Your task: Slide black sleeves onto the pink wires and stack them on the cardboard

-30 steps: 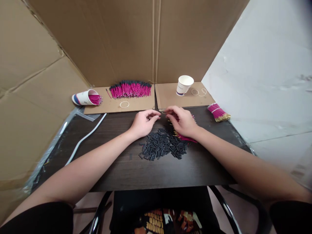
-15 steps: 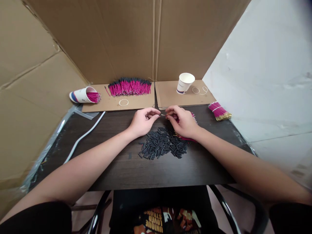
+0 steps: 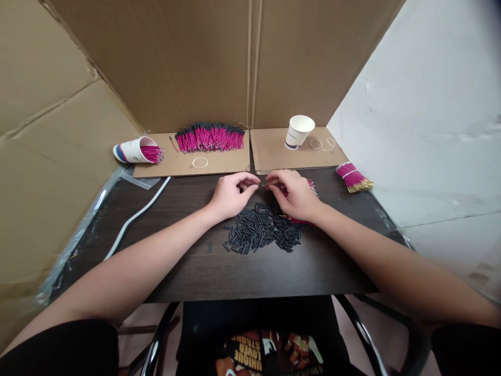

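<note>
The one view comes from a camera worn on the head, above the near edge of the worktop, facing forward and down. It is close enough that the wearer's clothing enters at bottom centre, with the left grip and right grip near mid-frame. A cardboard panel closes off the top centre and a white wall the upper right. The upper right corner is dim and blurred, so its content is hard to judge.
</note>
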A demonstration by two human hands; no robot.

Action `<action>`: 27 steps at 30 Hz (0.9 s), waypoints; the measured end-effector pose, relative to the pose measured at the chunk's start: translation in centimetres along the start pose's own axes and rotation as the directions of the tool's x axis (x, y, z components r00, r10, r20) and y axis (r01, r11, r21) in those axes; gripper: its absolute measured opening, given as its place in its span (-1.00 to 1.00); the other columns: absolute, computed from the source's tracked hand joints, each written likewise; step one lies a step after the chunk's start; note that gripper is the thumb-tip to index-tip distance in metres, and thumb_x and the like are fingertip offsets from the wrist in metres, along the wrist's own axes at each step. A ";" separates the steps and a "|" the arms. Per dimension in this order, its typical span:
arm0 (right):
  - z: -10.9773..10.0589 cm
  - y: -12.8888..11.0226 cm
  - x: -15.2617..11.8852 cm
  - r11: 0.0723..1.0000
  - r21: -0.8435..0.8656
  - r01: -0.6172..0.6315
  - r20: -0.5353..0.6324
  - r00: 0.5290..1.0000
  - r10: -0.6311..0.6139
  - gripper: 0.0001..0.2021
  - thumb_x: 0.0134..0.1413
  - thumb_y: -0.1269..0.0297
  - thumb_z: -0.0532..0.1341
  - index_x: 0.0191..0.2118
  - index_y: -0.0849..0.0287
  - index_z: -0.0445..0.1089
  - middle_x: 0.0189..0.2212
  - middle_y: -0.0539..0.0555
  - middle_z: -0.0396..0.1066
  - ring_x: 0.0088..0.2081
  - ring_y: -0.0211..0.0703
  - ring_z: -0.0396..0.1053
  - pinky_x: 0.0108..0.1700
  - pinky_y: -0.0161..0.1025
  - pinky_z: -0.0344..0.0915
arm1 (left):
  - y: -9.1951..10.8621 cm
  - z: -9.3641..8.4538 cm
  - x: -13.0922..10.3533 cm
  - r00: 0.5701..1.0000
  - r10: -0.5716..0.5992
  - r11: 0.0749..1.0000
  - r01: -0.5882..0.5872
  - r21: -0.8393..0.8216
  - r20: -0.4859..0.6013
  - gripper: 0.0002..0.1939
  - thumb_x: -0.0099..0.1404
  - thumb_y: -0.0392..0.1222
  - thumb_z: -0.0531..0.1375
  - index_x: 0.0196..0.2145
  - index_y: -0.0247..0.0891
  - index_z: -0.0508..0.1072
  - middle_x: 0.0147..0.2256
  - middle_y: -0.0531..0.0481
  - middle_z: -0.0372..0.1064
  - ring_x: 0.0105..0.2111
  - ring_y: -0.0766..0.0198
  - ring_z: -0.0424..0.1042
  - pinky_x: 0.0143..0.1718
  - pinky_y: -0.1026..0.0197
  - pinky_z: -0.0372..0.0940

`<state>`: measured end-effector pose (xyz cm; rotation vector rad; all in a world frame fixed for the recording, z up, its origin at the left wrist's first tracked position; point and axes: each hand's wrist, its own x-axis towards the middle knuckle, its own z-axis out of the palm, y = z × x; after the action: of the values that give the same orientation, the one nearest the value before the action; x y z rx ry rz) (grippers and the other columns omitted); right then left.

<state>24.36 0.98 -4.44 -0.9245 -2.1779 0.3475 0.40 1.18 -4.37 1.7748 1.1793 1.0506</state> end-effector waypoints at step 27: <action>-0.1 -0.1 0.0 0.998 0.065 -0.005 0.025 1.000 0.004 -0.88 0.51 0.34 0.20 0.06 0.07 0.41 -0.06 0.13 0.65 -0.04 0.07 0.61 0.04 0.05 0.43 | 0.2 0.0 -0.1 1.000 -0.003 1.000 0.004 -0.031 0.024 -0.82 0.40 -0.15 0.39 -0.10 -0.26 0.72 -0.18 -0.10 0.72 -0.25 0.28 0.62 -0.07 0.15 0.52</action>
<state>24.37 0.89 -4.31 -0.8939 -2.1746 0.4317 0.43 1.06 -4.24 1.7565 1.1455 1.0375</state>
